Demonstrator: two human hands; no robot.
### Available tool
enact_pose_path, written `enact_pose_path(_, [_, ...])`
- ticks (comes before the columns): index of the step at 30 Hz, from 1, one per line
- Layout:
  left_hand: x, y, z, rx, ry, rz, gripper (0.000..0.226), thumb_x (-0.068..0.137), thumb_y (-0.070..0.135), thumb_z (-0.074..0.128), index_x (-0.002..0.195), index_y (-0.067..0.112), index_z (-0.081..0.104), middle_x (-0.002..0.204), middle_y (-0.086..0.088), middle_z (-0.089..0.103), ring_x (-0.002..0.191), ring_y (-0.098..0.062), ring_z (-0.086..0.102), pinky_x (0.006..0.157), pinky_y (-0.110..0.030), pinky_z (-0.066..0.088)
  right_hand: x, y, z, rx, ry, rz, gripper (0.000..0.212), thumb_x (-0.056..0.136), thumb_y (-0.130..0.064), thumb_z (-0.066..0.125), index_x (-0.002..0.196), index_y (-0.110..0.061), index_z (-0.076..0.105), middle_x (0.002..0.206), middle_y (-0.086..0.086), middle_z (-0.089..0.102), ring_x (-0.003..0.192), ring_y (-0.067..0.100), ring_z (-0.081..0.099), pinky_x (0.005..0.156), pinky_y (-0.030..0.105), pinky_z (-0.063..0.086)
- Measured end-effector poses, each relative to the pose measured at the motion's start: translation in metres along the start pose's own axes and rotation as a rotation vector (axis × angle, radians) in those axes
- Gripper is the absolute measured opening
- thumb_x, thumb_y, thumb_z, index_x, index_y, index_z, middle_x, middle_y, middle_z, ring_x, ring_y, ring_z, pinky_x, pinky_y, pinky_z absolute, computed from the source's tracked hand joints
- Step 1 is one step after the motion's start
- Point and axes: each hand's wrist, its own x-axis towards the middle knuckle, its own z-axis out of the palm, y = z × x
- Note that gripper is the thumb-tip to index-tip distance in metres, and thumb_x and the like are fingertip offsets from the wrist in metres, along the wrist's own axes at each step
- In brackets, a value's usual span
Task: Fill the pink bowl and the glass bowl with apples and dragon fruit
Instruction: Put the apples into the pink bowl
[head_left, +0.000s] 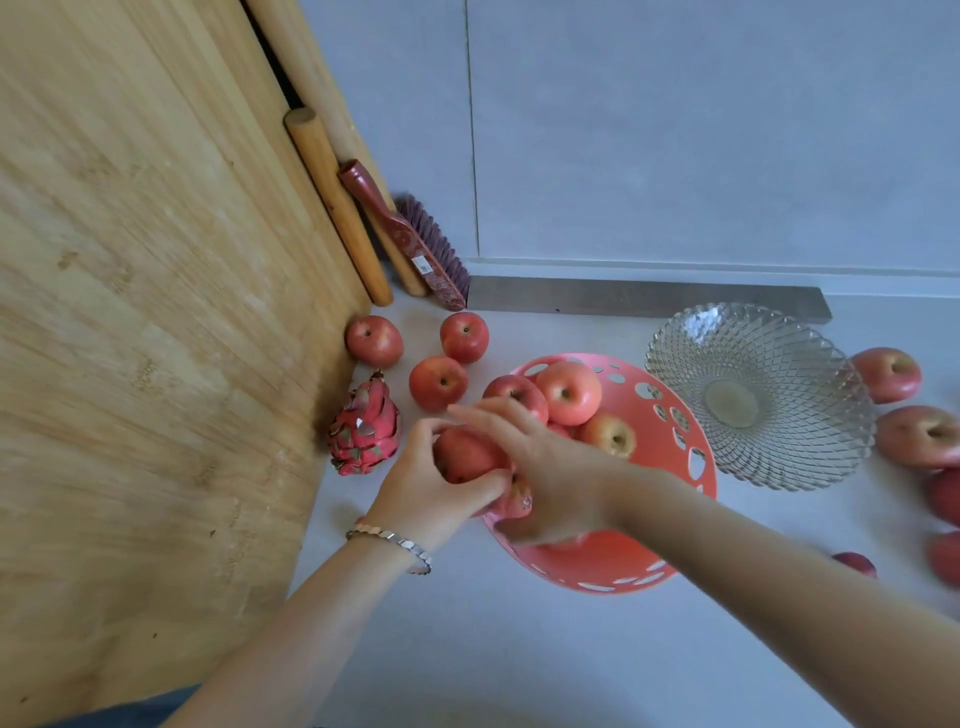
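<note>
The pink bowl (670, 467) with cut-out holes sits mid-counter and holds several apples (569, 392). My left hand (431, 488) grips a red apple (465, 454) at the bowl's left rim. My right hand (556, 467) reaches across it, fingers spread, touching the same apple from above; another fruit (517, 501) lies partly hidden beneath it. The glass bowl (758, 395) stands right of the pink one with nothing in it. A dragon fruit (363, 428) rests on the counter to the left. Three loose apples (439, 382) lie behind it.
A large wooden board (145, 312) leans at the left, with rolling pins (337, 208) and a red brush (410, 239) against the wall. More apples (917, 436) lie at the right edge. A grey strip (644, 296) runs along the wall's base.
</note>
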Motion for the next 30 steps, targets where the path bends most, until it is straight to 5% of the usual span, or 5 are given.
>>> enact_pose_path(6, [0.008,0.025,0.011,0.041,-0.258,0.18,0.06,0.055,0.049,0.071,0.109,0.039,0.047,0.111,0.015,0.06,0.1,0.001,0.06,0.092,-0.02,0.048,-0.033,0.012,0.01,0.283,0.444,0.168,0.093,0.047,-0.052,0.067,0.131,-0.02,0.042,0.117,-0.014,0.047,0.112,0.002,0.045,0.095,0.004,0.032])
enact_pose_path(11, [0.062,0.026,0.025,0.515,-0.083,0.437,0.064,0.079,0.03,0.069,0.135,0.018,0.041,0.136,-0.003,0.043,0.129,-0.016,0.037,0.1,-0.012,0.019,-0.052,0.048,0.019,0.532,0.415,0.607,0.081,0.036,-0.06,0.068,0.11,-0.03,0.051,0.109,-0.002,0.062,0.105,0.015,0.059,0.089,0.028,0.047])
enact_pose_path(14, [0.082,0.018,0.044,0.791,-0.174,0.377,0.073,0.076,0.039,0.069,0.139,0.028,0.034,0.138,-0.009,0.04,0.126,-0.031,0.039,0.107,-0.033,0.027,-0.055,0.055,0.034,0.625,0.29,0.697,0.086,0.035,-0.065,0.069,0.112,-0.027,0.057,0.107,-0.003,0.066,0.103,0.016,0.061,0.095,0.039,0.049])
enact_pose_path(26, [0.085,0.0,0.052,0.898,-0.05,0.404,0.078,0.073,0.046,0.07,0.14,0.034,0.031,0.146,-0.011,0.033,0.118,-0.039,0.049,0.093,-0.043,0.045,-0.056,0.059,0.052,0.899,0.256,0.72,0.081,0.039,-0.058,0.08,0.11,-0.026,0.061,0.108,0.001,0.067,0.102,0.018,0.064,0.093,0.04,0.053])
enact_pose_path(30, [0.051,-0.016,0.051,0.917,0.144,0.664,0.083,0.05,0.041,0.082,0.122,0.017,0.047,0.128,-0.021,0.044,0.101,-0.044,0.057,0.078,-0.044,0.053,-0.07,0.063,0.045,0.903,0.415,0.69,0.059,0.042,-0.042,0.084,0.096,-0.028,0.064,0.102,0.0,0.068,0.094,0.013,0.065,0.086,0.034,0.055])
